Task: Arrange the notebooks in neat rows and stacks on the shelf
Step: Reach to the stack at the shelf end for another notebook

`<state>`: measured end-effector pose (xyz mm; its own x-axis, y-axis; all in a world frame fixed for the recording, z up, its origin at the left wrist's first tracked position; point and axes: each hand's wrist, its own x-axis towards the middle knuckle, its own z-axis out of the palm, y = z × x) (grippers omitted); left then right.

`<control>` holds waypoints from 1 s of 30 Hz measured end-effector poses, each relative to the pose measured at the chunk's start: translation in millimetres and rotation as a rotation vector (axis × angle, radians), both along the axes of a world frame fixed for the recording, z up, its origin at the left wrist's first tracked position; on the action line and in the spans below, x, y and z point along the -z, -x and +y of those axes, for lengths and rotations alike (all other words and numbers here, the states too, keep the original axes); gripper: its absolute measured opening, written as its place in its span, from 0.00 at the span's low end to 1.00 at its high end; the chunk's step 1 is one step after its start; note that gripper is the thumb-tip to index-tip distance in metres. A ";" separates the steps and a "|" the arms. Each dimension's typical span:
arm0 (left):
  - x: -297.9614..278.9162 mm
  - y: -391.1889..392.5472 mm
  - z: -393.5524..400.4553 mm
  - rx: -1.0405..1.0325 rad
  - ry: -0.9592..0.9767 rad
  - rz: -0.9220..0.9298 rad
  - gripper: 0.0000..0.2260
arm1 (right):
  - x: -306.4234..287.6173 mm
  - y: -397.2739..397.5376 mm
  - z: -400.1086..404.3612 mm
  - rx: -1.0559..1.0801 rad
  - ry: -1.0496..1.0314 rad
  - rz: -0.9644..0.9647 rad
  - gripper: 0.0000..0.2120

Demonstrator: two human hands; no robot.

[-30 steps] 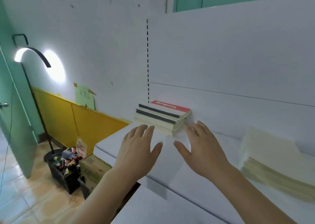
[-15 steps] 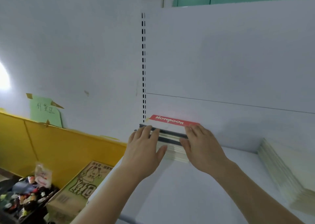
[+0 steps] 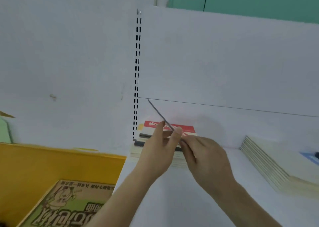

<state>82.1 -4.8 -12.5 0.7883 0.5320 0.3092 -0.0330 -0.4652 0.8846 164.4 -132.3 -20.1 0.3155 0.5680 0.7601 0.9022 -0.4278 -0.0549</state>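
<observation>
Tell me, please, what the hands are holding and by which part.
Both hands, left and right, pinch the near lower end of a thin dark-edged notebook, seen edge-on and tilted above the stack.

Lighting was even, soft, fairly bright, no glare. Faint shadow sat on the white back panel (image 3: 224,68) behind the hands (image 3: 181,150). Hands motion-blurred. Slight wide-angle bend at edges; carton (image 3: 69,204) lower left was soft.

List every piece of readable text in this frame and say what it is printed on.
"No": start of a white word on the red cover band of the top notebook; the rest is hidden behind the left hand.
Large printed characters on the cardboard box: upside down, too blurred to read.
Nothing else carries legible text.
</observation>
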 end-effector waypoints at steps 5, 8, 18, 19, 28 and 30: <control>0.2 -9.4 2.4 -0.117 0.255 -0.101 0.10 | 12.9 4.6 4.7 -0.149 0.099 0.138 0.21; -4.6 -0.5 17.1 -0.246 0.264 -0.156 0.11 | 9.6 -11.8 -0.1 -0.031 -0.003 0.147 0.22; 7.3 27.9 53.5 -0.382 0.285 -0.105 0.12 | 12.5 -72.2 8.2 0.123 0.398 0.219 0.14; 7.6 29.6 54.5 -0.386 0.282 -0.104 0.13 | 9.1 -72.7 7.8 0.152 0.378 0.193 0.13; -2.5 43.3 54.1 -0.430 0.251 -0.200 0.13 | -27.4 -58.5 -3.4 0.255 -0.209 0.089 0.12; -3.4 42.5 51.6 -0.404 0.292 -0.220 0.11 | -33.3 -39.3 -2.4 0.207 -0.348 0.072 0.11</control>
